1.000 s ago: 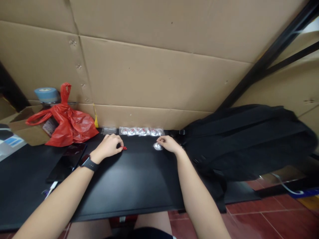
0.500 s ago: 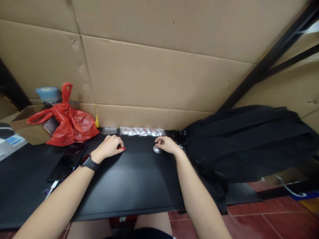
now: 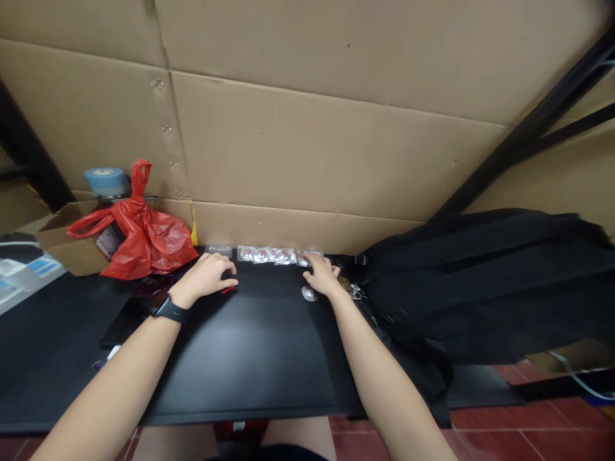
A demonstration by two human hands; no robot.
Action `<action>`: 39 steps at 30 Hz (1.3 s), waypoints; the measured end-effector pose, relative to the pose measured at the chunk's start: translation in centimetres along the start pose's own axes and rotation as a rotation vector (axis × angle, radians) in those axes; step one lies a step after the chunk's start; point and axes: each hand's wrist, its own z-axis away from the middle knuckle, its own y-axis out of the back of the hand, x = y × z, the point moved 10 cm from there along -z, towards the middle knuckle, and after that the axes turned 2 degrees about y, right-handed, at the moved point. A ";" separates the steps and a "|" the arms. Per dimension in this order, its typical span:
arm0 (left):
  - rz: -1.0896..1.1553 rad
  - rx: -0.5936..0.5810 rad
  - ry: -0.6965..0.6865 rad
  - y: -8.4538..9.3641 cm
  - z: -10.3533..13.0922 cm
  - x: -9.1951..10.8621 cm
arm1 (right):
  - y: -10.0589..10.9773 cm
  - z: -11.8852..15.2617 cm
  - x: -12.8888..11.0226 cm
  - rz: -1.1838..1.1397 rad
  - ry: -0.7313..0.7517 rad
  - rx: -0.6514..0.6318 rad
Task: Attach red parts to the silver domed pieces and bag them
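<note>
Near the left of the black mat, my left hand (image 3: 211,274) has its fingers apart, with a small red piece (image 3: 228,289) on the mat beside its thumb. My right hand (image 3: 321,275) is open, its fingers reaching over the right end of a row of clear packets (image 3: 273,255) with round silvery and red contents. A round clear-silvery disc (image 3: 309,294) lies on the mat just below my right thumb. An empty-looking clear packet (image 3: 220,249) rests at the left of the row.
A red plastic bag (image 3: 144,240), a cardboard box (image 3: 79,250) and a dark phone (image 3: 137,307) are at the left. A black backpack (image 3: 480,288) fills the right side, with keys (image 3: 355,292) beside it. Cardboard (image 3: 288,147) stands behind.
My right hand has left the round disc and moved up to the packets. My left fingers have lifted off the red piece and spread. The view has shifted slightly.
</note>
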 end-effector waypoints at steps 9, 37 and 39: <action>0.032 0.046 -0.015 -0.1 -0.2 0.7 | 1.6 0.1 -0.3 -0.018 -0.030 0.157; 0.199 -0.202 -0.052 -2.3 0.2 2.1 | 3.6 2.6 -6.8 -1.127 0.036 0.053; 0.200 -0.191 -0.057 -2.3 0.2 2.1 | 4.2 2.5 -6.3 -1.177 0.022 0.141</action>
